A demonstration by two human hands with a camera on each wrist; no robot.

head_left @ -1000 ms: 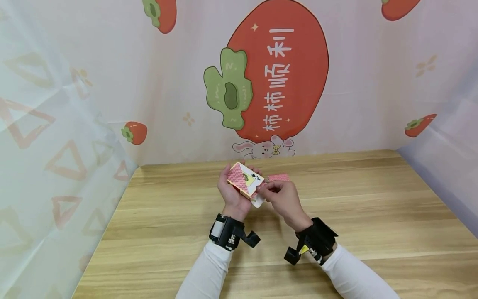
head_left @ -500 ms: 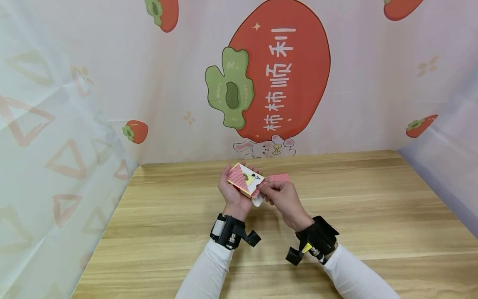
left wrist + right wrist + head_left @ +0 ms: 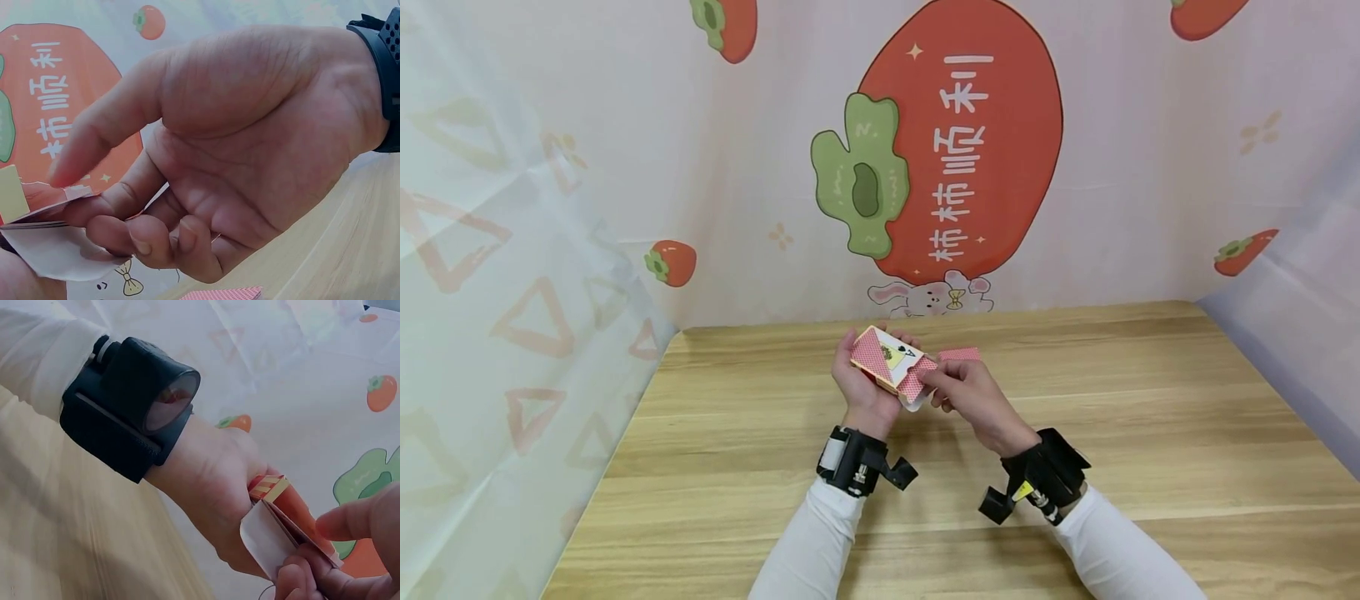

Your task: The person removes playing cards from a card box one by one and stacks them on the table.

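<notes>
In the head view my left hand (image 3: 867, 398) holds a playing-card box (image 3: 883, 354), red-checked with an ace of spades on its face. Out of its right end stick red-backed playing cards (image 3: 916, 382), a white flap (image 3: 913, 407) below them. Thumb and fingers of my right hand (image 3: 973, 400) pinch these cards. The left wrist view shows the right hand (image 3: 250, 125) large, its fingertips at the white flap (image 3: 59, 250). Seen from the right wrist, the left hand (image 3: 215, 481) grips the box (image 3: 294, 509) behind the flap (image 3: 265, 540), the right fingers (image 3: 350, 522) at its edge.
Behind my right hand a red-checked card or stack (image 3: 960, 354) lies on the wooden table (image 3: 737, 467). A printed cloth (image 3: 760, 150) hangs behind the table and along its sides. Each wrist carries a black camera mount (image 3: 853, 467).
Box and left hand have shifted slightly left, while the right wrist has moved a little right. More of the red-backed cards now shows outside the box.
</notes>
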